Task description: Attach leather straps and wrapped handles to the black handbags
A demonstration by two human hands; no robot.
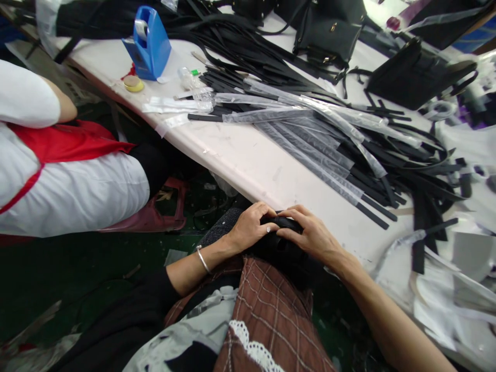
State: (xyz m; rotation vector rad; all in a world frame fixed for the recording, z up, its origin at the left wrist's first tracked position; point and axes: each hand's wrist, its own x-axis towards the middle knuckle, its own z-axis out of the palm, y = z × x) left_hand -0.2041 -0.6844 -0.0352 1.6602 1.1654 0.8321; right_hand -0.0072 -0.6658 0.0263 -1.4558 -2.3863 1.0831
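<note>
While left hand (251, 227) and right hand (312, 233) both grip black thing (285, 223), it sits over lap (271, 305), just beside white table (236, 152). Step looks like squeezing or shaping; next move may need steady hold from both.

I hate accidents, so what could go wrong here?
The black item held by the left hand and right hand might slip if their grip loosens. The yellow tape roll lies near the edge of the table, so a bump could knock it off. The black straps overlap, so pulling one might drag others.
</note>
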